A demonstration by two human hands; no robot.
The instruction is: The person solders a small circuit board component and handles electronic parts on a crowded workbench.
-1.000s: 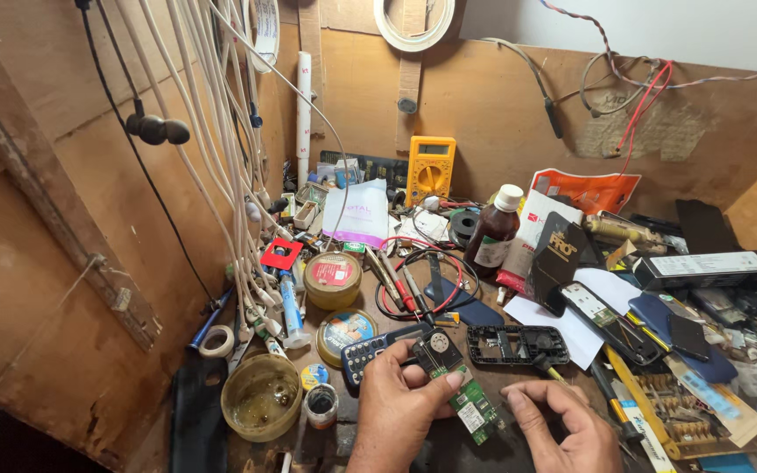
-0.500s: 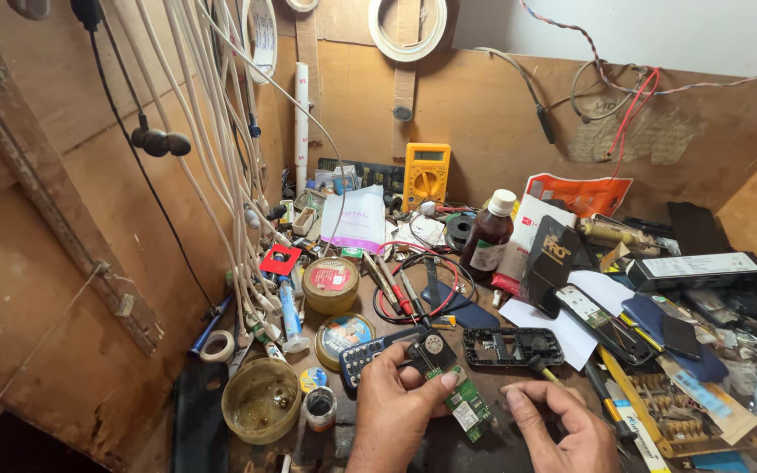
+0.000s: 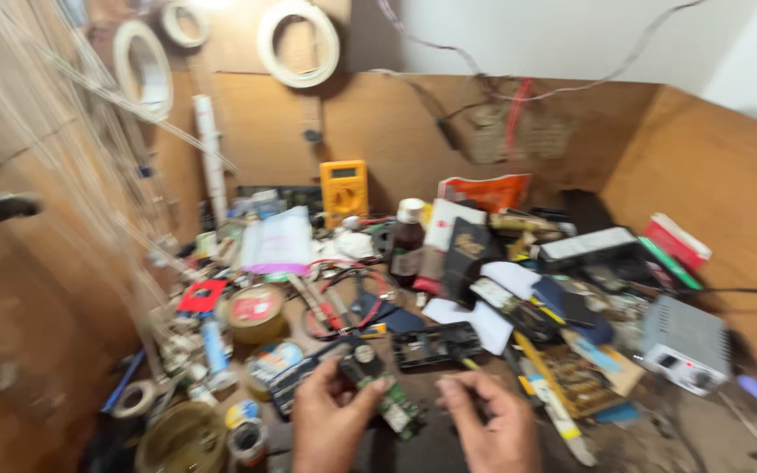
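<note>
Left hand [image 3: 330, 425]: we're gripping a small green board [image 3: 385, 398] between fingers and thumb, low centre, just above the surface [image 3: 711, 438].
Right hand [image 3: 492, 425]: we've got it curled round a thin tool [image 3: 464, 362]; blur hides the grip detail.
Board: tilted, black round part at its top end.
Beyond: black housing [image 3: 435, 343] just behind the hands.
Left: tape rolls [image 3: 256, 311].
Back: yellow meter [image 3: 343, 187], brown bottle [image 3: 406, 232].

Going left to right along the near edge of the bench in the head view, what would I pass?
Tape roll → round tin → left hand, holding a green circuit board → right hand → yellow strip → grey box.
</note>
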